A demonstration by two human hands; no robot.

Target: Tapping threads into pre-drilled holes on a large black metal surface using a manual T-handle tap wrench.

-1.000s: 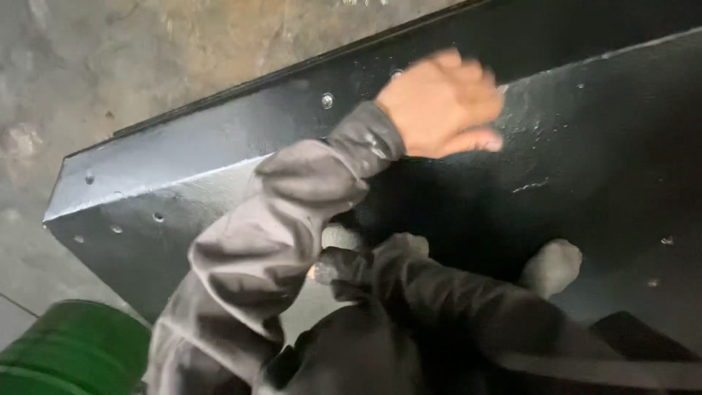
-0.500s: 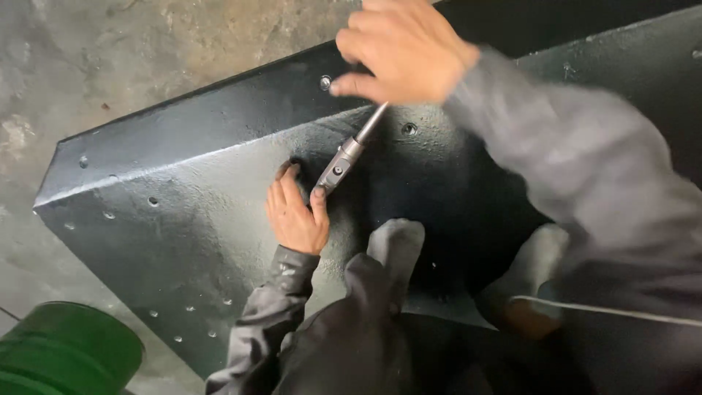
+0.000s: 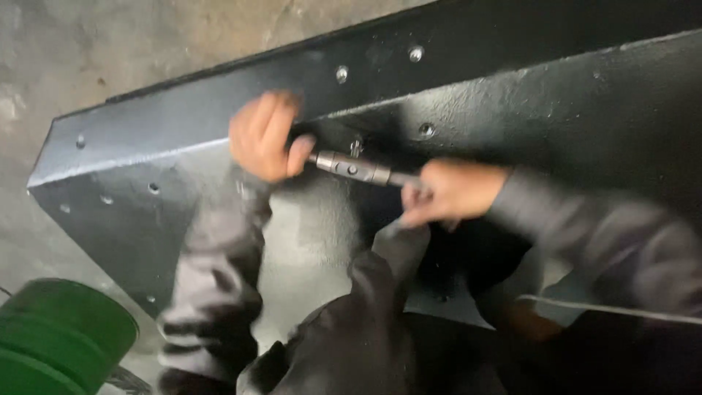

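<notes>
Against the black painted steel plate (image 3: pixel 512 110) both hands worked one tool. A ratchet-type wrench (image 3: pixel 358 168) — a dull grey metal bar with a knurled section — lay nearly level across the plate, just under the folded edge where the upper flange met the sloping face. The left hand (image 3: pixel 263 135) was at the tool's head end, its fingers curled shut around that end, the thumb touching the metal; motion blur softened the outline, so the exact hold on the head could not be made out. The right hand (image 3: pixel 450 192) was at the other end, fingers closed on the handle, which vanished into the fist. Both sleeves were dark grey, and the left sleeve (image 3: pixel 216 263) came up from the bottom of the view, heavily blurred.

Just above the wrench a small bolt (image 3: pixel 356 146) stood out from the plate, touching or nearly touching the bar — which of the two could not be told. Further bolt heads (image 3: pixel 341 73) sat along the upper flange, and small holes (image 3: pixel 153 188) dotted the plate's left corner. Beyond the plate, at upper left, was a stained concrete floor (image 3: pixel 110 51). A green rounded object (image 3: pixel 62 336) sat at the lower left corner, well apart from the hands.
</notes>
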